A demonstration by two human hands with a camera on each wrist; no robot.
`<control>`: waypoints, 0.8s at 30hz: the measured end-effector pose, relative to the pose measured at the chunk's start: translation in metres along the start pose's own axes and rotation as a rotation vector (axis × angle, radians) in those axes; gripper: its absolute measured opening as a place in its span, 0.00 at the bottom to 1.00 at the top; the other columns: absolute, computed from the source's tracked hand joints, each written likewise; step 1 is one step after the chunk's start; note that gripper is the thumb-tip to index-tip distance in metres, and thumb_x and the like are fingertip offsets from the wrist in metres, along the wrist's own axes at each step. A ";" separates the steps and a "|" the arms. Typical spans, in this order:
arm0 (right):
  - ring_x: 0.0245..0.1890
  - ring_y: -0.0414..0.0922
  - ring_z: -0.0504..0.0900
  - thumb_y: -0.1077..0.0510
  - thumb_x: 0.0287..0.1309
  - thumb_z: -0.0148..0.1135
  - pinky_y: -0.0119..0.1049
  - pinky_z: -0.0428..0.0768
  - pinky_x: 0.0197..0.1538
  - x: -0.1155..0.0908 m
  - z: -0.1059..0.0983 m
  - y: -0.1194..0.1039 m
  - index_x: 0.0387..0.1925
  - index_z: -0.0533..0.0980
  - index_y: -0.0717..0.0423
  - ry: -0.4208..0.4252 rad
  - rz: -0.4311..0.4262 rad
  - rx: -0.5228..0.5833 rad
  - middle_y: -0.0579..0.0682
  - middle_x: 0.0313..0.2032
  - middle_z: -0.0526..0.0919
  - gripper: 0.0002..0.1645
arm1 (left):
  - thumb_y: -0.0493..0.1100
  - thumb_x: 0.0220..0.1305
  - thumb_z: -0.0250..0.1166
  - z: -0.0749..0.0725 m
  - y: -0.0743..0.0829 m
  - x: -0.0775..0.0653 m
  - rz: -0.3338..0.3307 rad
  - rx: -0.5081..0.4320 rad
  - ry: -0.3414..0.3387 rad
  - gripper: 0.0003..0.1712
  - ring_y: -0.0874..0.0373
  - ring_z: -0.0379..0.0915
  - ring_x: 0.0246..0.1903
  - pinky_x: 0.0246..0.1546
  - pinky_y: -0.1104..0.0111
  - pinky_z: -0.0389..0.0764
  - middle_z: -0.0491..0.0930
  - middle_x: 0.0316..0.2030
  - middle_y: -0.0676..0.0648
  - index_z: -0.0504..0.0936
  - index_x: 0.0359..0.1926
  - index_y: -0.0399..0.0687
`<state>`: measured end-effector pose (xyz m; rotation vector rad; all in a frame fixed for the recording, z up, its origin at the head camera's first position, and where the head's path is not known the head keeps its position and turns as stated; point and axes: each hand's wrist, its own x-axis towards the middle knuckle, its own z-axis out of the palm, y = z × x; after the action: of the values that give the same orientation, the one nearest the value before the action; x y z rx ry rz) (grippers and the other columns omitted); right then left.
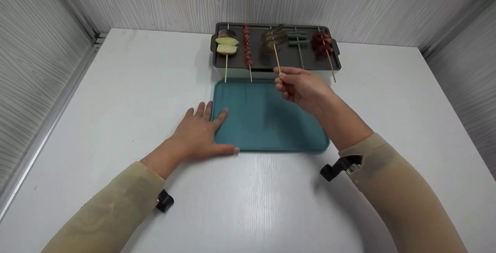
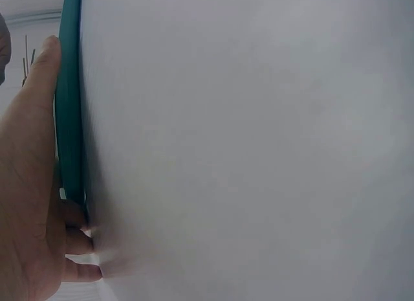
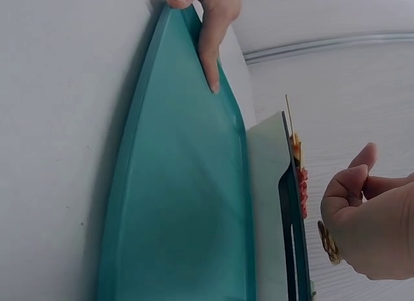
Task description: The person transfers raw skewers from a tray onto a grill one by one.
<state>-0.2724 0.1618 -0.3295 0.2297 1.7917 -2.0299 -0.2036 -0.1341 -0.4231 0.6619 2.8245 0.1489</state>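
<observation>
My right hand [image 1: 306, 88] pinches the bare lower stick of a shrimp skewer [image 1: 273, 39] between thumb and fingers. Its brownish curled pieces hang over the middle of a dark grill pan [image 1: 259, 61]; in the right wrist view they show above the pan's level, partly behind the hand. My left hand [image 1: 197, 133] lies spread at the left side of a teal tray [image 1: 267, 121]. Thumb and index finger reach over the tray's rim, while the other fingers rest outside it on the white table, as the left wrist view also shows.
Across the pan lie a skewer of pale slices [image 1: 227, 45], a thin red meat skewer [image 1: 247, 45], a green vegetable skewer [image 1: 297, 42] and a dark red skewer [image 1: 322, 44]. Several stick ends overhang the pan's front edge. A pale wall [image 1: 155, 1] stands behind.
</observation>
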 end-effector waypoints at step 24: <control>0.31 0.40 0.79 0.58 0.84 0.50 0.33 0.75 0.35 0.031 0.001 0.018 0.72 0.74 0.55 0.004 0.045 0.041 0.49 0.34 0.81 0.22 | 0.96 0.52 0.43 0.000 -0.001 0.001 -0.003 0.011 0.004 0.75 0.29 0.42 0.80 0.75 0.35 0.52 0.47 0.80 0.24 0.51 0.86 0.49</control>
<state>-0.2929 0.1529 -0.3580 0.2835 1.7333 -2.0373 -0.2044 -0.1344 -0.4231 0.6600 2.8316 0.1345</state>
